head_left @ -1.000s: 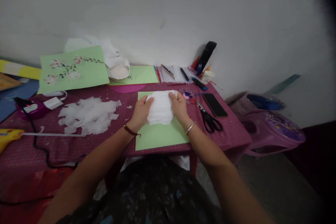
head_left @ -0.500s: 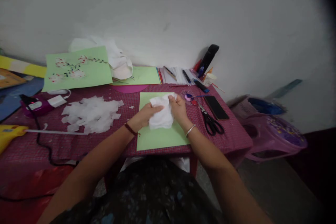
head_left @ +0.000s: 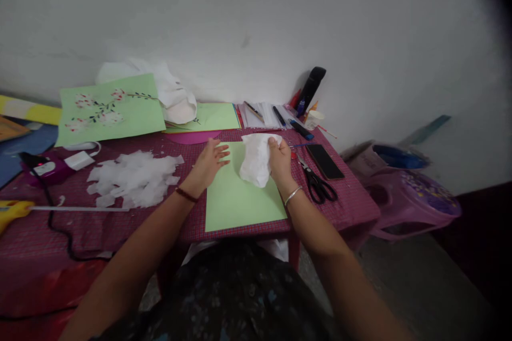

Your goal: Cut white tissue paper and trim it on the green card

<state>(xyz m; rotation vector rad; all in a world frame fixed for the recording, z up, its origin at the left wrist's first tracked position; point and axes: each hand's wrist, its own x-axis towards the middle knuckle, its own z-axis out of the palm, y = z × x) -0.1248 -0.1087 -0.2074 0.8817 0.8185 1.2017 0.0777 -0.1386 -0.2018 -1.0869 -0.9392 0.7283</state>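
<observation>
My right hand [head_left: 281, 160] pinches a white tissue [head_left: 257, 160] by its right edge, holding it above a light green sheet of paper [head_left: 244, 208]. The tissue hangs loosely, slightly crumpled. My left hand [head_left: 212, 162] is apart from it, fingers spread, over the left edge of the green sheet. Left of that hand lies a heap of small torn white tissue pieces [head_left: 136, 178]. Black-handled scissors [head_left: 320, 184] rest to the right of my right hand, with a dark phone [head_left: 326, 161] beside them.
A green sheet with painted blossoms [head_left: 110, 109] leans at the back left. At left are a yellow glue gun [head_left: 14, 213], its black cord and a purple power socket [head_left: 46, 168]. Pens and a cutter [head_left: 301, 129] lie at the back. A pink stool [head_left: 412, 208] stands right of the table.
My left hand has let go of the tissue and moved left, its fingers opening. My right hand keeps the tissue, which now hangs more unfolded. The view has shifted slightly.
</observation>
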